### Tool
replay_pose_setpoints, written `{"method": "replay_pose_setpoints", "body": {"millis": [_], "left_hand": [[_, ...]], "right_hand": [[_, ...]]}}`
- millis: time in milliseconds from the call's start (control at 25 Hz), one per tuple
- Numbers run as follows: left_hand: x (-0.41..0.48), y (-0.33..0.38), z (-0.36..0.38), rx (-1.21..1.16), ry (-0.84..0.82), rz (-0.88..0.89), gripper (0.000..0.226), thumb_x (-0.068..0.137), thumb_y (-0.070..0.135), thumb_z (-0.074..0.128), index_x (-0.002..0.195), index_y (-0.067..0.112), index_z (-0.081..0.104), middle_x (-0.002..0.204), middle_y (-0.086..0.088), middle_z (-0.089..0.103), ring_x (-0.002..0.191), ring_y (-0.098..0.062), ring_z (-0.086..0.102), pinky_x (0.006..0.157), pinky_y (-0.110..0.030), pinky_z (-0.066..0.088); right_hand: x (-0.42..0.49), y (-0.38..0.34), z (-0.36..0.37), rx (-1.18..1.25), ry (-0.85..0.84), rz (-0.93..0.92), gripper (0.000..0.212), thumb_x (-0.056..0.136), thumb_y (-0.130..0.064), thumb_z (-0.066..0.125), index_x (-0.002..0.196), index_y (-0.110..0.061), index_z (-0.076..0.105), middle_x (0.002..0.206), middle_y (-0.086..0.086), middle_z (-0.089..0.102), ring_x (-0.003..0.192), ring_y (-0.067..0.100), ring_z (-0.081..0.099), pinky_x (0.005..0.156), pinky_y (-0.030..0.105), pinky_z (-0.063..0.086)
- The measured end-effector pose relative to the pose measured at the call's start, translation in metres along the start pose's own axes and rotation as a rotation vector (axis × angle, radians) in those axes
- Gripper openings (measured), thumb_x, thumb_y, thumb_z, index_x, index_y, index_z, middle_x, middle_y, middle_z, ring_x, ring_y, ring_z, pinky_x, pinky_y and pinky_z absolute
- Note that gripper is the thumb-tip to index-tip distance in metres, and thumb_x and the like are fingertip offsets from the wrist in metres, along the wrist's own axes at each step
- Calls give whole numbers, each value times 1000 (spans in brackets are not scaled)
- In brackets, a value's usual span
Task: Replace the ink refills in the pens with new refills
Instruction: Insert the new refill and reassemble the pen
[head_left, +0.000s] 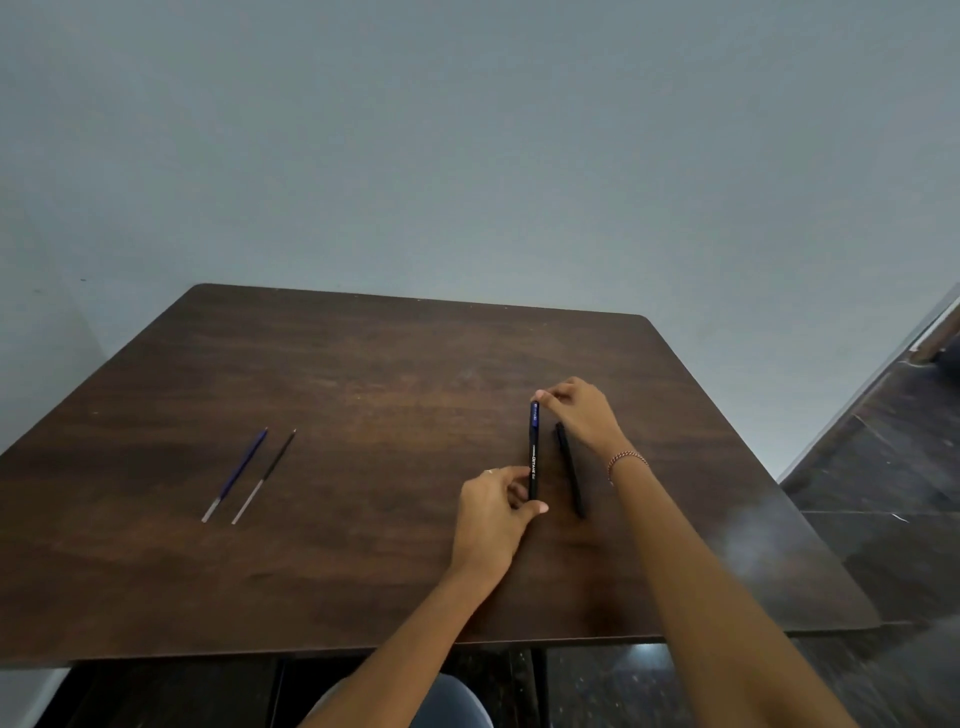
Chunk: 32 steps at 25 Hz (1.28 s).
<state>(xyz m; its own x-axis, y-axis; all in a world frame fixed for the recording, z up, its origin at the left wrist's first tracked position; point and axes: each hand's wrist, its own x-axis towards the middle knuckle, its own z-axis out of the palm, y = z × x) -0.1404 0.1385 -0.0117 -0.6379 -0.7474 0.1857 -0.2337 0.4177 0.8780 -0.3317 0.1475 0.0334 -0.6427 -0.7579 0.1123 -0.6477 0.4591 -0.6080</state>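
A black pen with a blue cap end (533, 452) lies lengthwise on the dark wooden table (363, 395), right of centre. My left hand (493, 514) pinches its near end. My right hand (582, 410) pinches its far, blue end. A second, all-black pen (570, 470) lies on the table just right of it, partly under my right wrist. Two loose refills lie side by side at the left: a blue one (236, 475) and a black one (265, 475), each with a clear near end.
A pale wall rises right behind the table's far edge. Dark tiled floor (883, 467) shows to the right. A grey chair seat (452, 701) sits below the table's near edge, between my arms.
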Motion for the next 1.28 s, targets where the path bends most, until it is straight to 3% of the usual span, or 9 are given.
{"method": "replay_pose_setpoints", "body": {"millis": [160, 400, 600, 680, 760, 960, 1280], "left_hand": [[2, 13, 21, 108, -38, 48, 41, 70, 25, 81, 109, 21, 68, 79, 9, 63, 67, -1, 58, 73, -16, 50], [4, 21, 33, 146, -85, 105, 54, 67, 28, 82, 118, 26, 62, 77, 5, 63, 73, -8, 57, 76, -28, 50], [7, 17, 35, 165, -112, 132, 62, 65, 31, 83, 121, 26, 60, 80, 7, 56, 68, -6, 52, 72, -24, 48], [8, 15, 36, 181, -117, 141, 56, 64, 32, 83, 115, 24, 63, 81, 8, 54, 67, -4, 50, 71, -21, 47], [9, 13, 37, 162, -103, 134, 51, 64, 29, 84, 112, 21, 66, 84, 8, 55, 65, -3, 52, 71, -19, 48], [10, 10, 40, 88, -80, 131, 48, 67, 15, 83, 113, 13, 66, 90, 7, 55, 71, -3, 57, 72, -15, 53], [10, 9, 41, 90, -85, 141, 44, 68, 18, 82, 109, 13, 68, 93, 6, 56, 71, -1, 56, 75, -13, 52]], "right_hand": [[-1, 24, -6, 39, -4, 5, 34, 100, -34, 47, 104, -16, 75, 118, 10, 60, 109, 24, 56, 85, 25, 35], [-6, 44, 6, 204, 32, 48, 42, 102, -37, 39, 95, -17, 76, 117, 5, 62, 114, 21, 54, 92, 23, 33], [-5, 57, 17, 227, 68, 13, 42, 102, -35, 39, 92, -19, 77, 115, 3, 63, 115, 20, 52, 99, 29, 35], [-6, 60, 22, 182, 73, -21, 37, 100, -35, 44, 94, -20, 76, 114, 0, 62, 114, 17, 49, 96, 29, 36], [-8, 61, 23, 186, 92, -54, 25, 96, -34, 55, 97, -19, 74, 108, -2, 66, 107, 12, 54, 87, 21, 37], [-12, 60, 17, 392, 100, -74, 10, 87, -19, 69, 97, -19, 73, 97, -10, 70, 90, -8, 61, 83, 8, 45], [-11, 56, 18, 340, 53, -74, 18, 84, -14, 72, 102, -13, 73, 104, -7, 71, 93, -2, 63, 85, 6, 45]]}}
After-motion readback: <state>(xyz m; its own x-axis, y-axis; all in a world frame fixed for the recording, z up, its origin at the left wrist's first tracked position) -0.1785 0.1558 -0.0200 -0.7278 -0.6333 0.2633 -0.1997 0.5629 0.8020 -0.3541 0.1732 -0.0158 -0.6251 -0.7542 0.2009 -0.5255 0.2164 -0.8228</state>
